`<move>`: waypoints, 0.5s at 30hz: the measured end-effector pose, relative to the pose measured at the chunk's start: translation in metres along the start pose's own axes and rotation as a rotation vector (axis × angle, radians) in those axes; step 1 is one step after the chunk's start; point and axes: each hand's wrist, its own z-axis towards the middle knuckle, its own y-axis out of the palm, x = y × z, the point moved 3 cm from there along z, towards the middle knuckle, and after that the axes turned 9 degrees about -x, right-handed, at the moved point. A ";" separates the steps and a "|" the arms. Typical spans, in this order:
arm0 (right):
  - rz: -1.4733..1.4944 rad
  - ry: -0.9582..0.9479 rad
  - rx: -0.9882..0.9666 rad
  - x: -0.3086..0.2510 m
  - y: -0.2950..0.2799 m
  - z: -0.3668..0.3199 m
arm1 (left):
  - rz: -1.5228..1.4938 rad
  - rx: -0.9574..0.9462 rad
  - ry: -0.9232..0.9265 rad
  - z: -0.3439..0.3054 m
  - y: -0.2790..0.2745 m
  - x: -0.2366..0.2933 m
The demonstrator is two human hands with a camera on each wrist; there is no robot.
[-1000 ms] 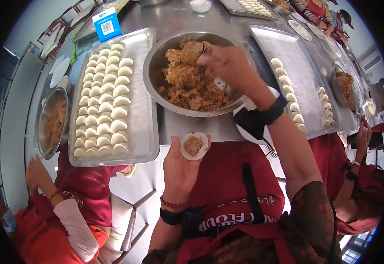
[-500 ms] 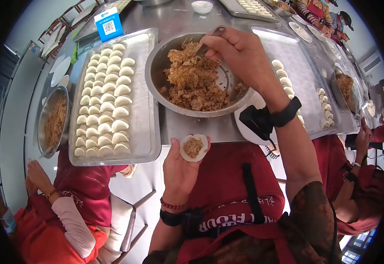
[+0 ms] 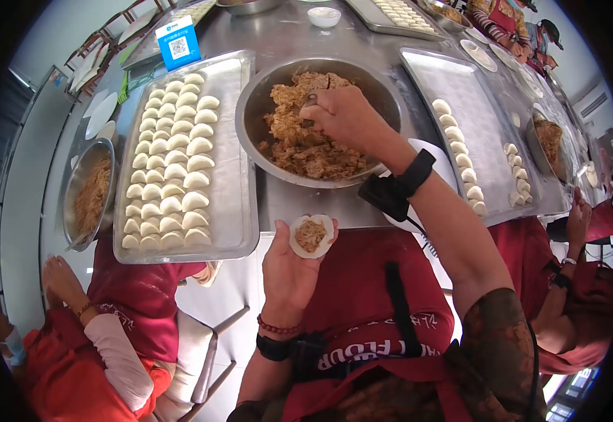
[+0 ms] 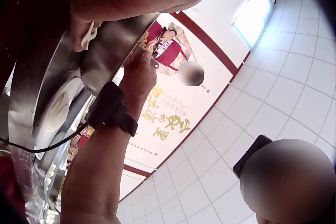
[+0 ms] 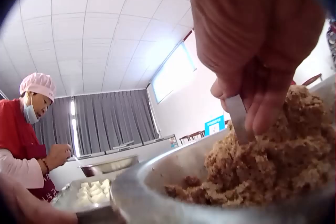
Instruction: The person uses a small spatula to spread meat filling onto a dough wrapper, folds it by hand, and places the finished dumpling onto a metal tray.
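Observation:
My left hand holds a round dumpling wrapper below the table edge, thumb at its left side and fingers under it. A patch of brown filling sits in the wrapper's middle. Over the large steel bowl, my right hand grips a flat metal utensil. The utensil's lower end is hidden in the mound of minced filling. In the left wrist view only a pale edge of the wrapper shows beneath the hand.
A tray with rows of folded dumplings stands left of the bowl; another tray with fewer is at right. Smaller filling bowls flank them. A blue QR stand is behind. Other people sit close on both sides.
My right hand has lifted slightly with the utensil, then come down and left into the filling. The left hand stays with the filled wrapper.

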 end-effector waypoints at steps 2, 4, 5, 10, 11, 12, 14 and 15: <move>-0.045 0.007 -0.062 -0.007 -0.006 -0.006 | 0.015 0.022 0.006 -0.003 0.000 0.001; -0.029 -0.141 -0.105 -0.012 -0.003 -0.019 | 0.021 0.023 0.005 -0.002 0.000 0.001; -0.021 -0.214 -0.128 -0.016 -0.001 -0.029 | 0.020 0.020 0.002 -0.002 -0.001 0.001; -0.113 -0.208 0.006 -0.030 -0.012 -0.065 | 0.034 0.007 0.007 -0.001 -0.004 0.001; -0.086 -0.224 0.077 -0.030 -0.017 -0.069 | 0.043 0.010 0.003 -0.001 -0.005 0.002; 0.007 -0.163 0.110 -0.034 -0.024 -0.071 | 0.052 0.013 0.001 -0.001 -0.005 0.002; 0.192 -0.043 0.175 -0.045 -0.040 -0.077 | 0.033 0.011 0.002 0.000 -0.005 0.001; 0.197 -0.010 0.179 -0.047 -0.042 -0.078 | 0.024 0.009 0.002 0.000 -0.005 0.001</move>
